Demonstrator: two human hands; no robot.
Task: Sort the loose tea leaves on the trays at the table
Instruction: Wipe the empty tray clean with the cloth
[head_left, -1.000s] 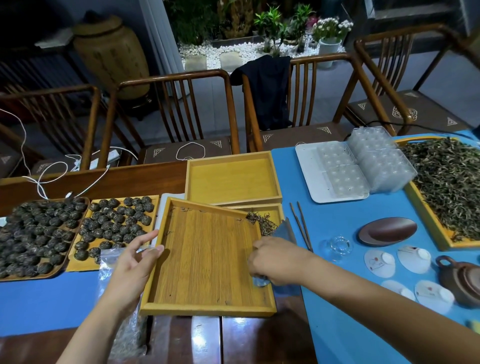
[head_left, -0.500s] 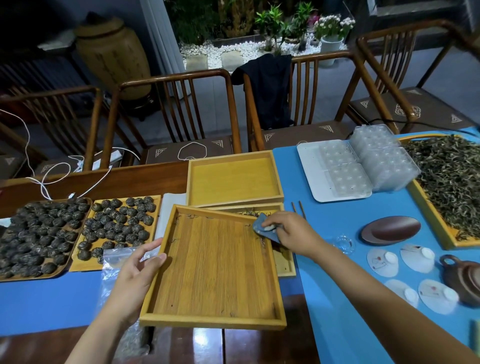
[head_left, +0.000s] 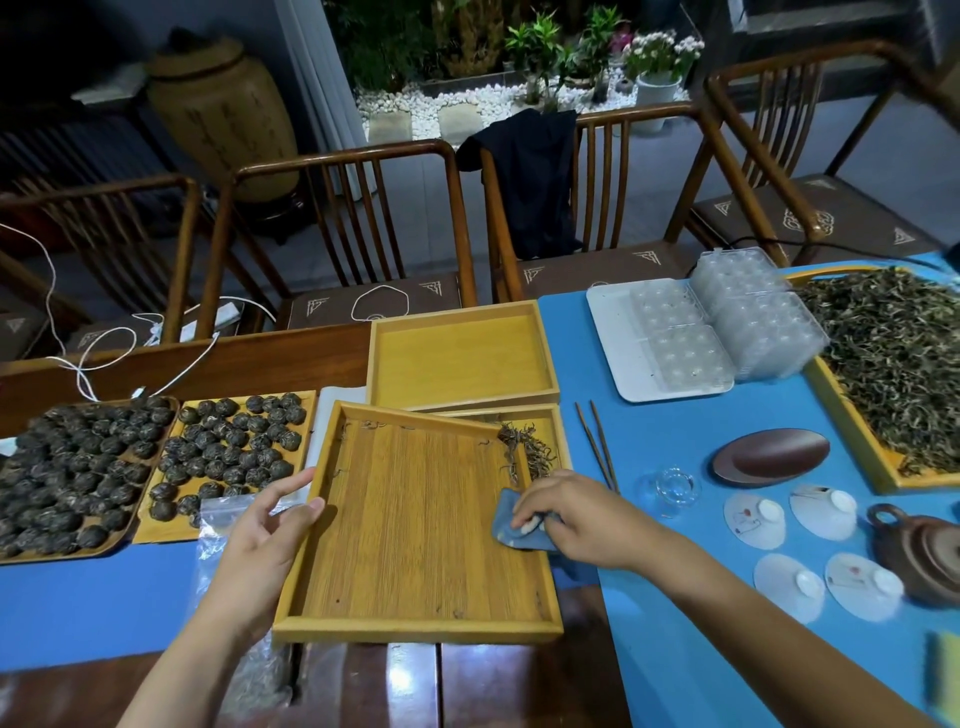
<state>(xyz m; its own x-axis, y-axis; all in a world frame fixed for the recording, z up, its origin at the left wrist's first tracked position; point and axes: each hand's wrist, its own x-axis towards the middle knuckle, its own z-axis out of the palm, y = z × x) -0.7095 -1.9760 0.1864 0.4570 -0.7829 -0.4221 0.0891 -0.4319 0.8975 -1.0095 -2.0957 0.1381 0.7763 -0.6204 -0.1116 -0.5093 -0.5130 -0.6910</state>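
Observation:
A bamboo tray (head_left: 410, 525) lies in front of me, tilted over a lower tray (head_left: 550, 421). A small heap of loose tea leaves (head_left: 524, 452) sits at its far right corner, spilling into the lower tray. My right hand (head_left: 576, 514) presses a blue cloth (head_left: 511, 530) onto the tray's right side. My left hand (head_left: 265, 540) grips the tray's left rim. A few stray leaves cling along the far edge.
An empty yellow tray (head_left: 462, 358) stands behind. Two trays of rolled tea balls (head_left: 228, 452) lie left, a plastic bag (head_left: 223, 514) beside them. Right: chopsticks (head_left: 597, 447), a glass cup (head_left: 675, 488), a dark dish (head_left: 769, 457), clear moulds (head_left: 727, 322), a big leaf tray (head_left: 893, 364), a teapot (head_left: 924, 556).
My right hand swept the blue cloth up to the tray's far right corner, then drew it back toward me. Leaves have gathered at that corner. The left hand stays on the rim.

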